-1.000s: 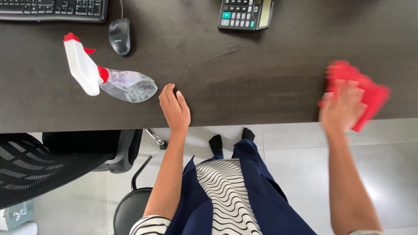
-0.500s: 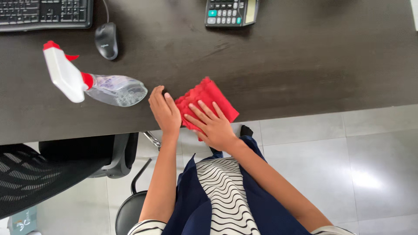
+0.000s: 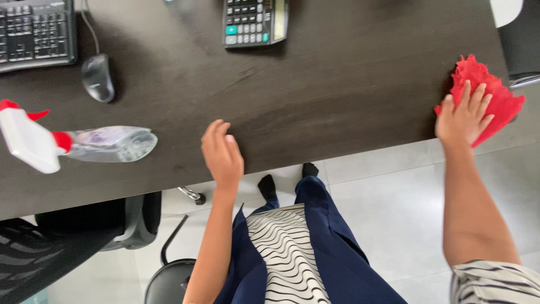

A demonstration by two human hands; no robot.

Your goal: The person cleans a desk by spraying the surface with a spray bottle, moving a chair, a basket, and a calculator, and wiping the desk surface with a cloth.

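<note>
At desk corner, right hand (image 3: 462,121) flattens red cloth (image 3: 495,95), angled up-right.

This is an office. A long dark desk (image 3: 337,95) holds a black keyboard (image 3: 34,34), a computer mouse (image 3: 98,77) with a wire and a calculator (image 3: 254,21). A black mesh office chair (image 3: 62,247) stands on the pale tiled floor (image 3: 394,208).

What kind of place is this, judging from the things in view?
Probably an office: a dark desk carries a keyboard, a mouse and a calculator, with a mesh chair beside it.
</note>
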